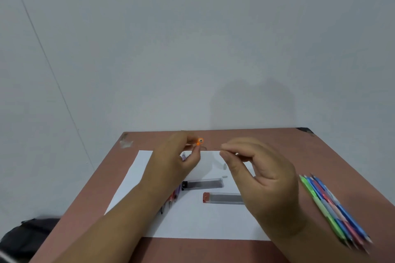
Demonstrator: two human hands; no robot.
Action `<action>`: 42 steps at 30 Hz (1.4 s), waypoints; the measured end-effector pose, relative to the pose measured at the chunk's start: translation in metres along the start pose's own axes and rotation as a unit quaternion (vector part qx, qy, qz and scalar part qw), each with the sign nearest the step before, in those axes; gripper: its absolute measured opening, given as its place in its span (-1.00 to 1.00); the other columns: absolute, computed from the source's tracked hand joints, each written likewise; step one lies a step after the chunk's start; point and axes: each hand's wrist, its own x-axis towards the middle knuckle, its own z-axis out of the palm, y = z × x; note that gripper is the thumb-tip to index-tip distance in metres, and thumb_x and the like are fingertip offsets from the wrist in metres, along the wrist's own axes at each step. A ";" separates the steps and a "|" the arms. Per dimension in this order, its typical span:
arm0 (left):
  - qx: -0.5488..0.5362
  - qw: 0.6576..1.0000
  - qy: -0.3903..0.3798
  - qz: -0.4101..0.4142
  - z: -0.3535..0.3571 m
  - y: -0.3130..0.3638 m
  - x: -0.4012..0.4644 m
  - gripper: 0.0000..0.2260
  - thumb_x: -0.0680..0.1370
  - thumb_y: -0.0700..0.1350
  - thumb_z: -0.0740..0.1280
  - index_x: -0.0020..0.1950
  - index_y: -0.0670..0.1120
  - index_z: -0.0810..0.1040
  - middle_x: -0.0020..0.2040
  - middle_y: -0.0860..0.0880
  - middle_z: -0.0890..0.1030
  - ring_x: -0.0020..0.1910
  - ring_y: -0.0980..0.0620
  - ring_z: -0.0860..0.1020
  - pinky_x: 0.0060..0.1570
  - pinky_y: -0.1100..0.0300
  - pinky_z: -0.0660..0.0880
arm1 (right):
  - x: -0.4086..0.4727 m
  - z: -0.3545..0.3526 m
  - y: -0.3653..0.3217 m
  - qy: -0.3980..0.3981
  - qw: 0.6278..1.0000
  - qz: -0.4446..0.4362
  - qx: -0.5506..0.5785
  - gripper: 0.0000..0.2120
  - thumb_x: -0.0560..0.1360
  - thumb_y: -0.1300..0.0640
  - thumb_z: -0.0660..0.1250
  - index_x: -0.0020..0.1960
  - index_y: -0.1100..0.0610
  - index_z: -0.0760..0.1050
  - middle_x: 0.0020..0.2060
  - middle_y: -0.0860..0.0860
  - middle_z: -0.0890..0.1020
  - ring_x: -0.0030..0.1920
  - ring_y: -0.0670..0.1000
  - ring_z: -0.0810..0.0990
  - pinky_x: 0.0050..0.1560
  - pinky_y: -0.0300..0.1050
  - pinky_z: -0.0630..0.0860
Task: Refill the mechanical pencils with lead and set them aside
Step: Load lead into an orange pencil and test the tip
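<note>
- Tabletop (267, 141): matt reddish-brown laminate, chipped at its far corners.
- Sheet of paper (192, 220): plain white, smooth, matt.
- Lead cases (205, 183): clear glossy plastic, one capped black, the other red.
- Mechanical pencils (333, 209) at the right: coloured plastic, slightly shiny.
- Orange pencil (199, 141): plastic, its open end ringed with metal.
- Bag (27, 235): dark cloth.

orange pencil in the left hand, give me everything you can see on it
The orange mechanical pencil is held up above the table's far edge by the left hand, fingers pinching its barrel. Only its orange plastic-looking end shows, turned toward the camera, with a round, pale grey opening at the centre and a small orange nub just below. The rest of the barrel is hidden behind the fingers. The right hand holds a thin lead beside it, not yet touching.
</note>
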 end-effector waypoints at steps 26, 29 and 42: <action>-0.002 0.988 0.028 0.154 -0.005 0.010 0.004 -0.80 0.48 -0.20 0.44 0.00 0.06 0.55 -0.15 0.09 0.62 -0.16 0.06 0.60 -0.17 0.11 0.54 | 0.003 0.000 -0.016 -0.008 0.988 0.112 0.103 -0.87 0.65 -0.03 0.26 0.12 -0.02 0.53 0.03 -0.11 0.72 0.06 -0.01 0.72 0.00 -0.02 0.67; -0.001 0.989 0.018 0.150 -0.005 0.009 0.003 -0.88 0.50 -0.17 0.43 -0.01 0.01 0.59 -0.14 0.08 0.63 -0.15 0.03 0.62 -0.19 0.03 0.56 | 0.003 0.000 -0.016 -0.006 0.989 0.111 0.099 -0.88 0.64 -0.01 0.27 0.12 -0.03 0.53 0.02 -0.10 0.72 0.07 0.00 0.71 -0.01 -0.01 0.67; 0.004 0.990 -0.006 0.140 -0.005 0.005 0.004 -0.88 0.51 -0.11 0.40 0.00 0.07 0.56 -0.11 0.09 0.64 -0.14 0.00 0.61 -0.21 -0.02 0.59 | 0.004 0.000 -0.012 -0.029 0.997 0.075 0.023 -0.90 0.61 0.12 0.31 0.11 -0.01 0.53 0.01 -0.20 0.66 0.07 -0.18 0.66 0.06 -0.37 0.55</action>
